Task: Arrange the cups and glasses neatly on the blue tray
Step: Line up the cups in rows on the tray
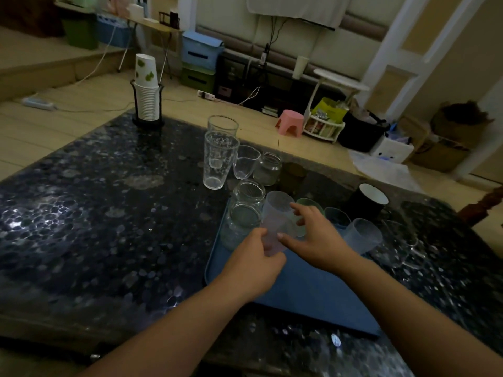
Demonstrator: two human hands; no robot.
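Observation:
A blue tray (304,284) lies on the dark speckled table. My left hand (253,265) grips the lower part of a frosted pinkish plastic cup (276,213) held tilted over the tray's far left. My right hand (313,235) touches the same cup from the right, thumb and fingers spread. Two glass jars (242,213) stand at the tray's far left corner. A greenish cup (309,204), a blue cup (337,216) and a frosted cup (363,235) stand along the tray's far edge. Off the tray stand two tall glasses (219,159), a small tumbler (245,161) and a small jar (268,168).
A black paper cup (367,200) stands on the table right of the tray. A clear glass (400,240) sits further right. A stack of paper cups in a black holder (147,96) stands at the table's far left corner. Floor clutter lies beyond the table.

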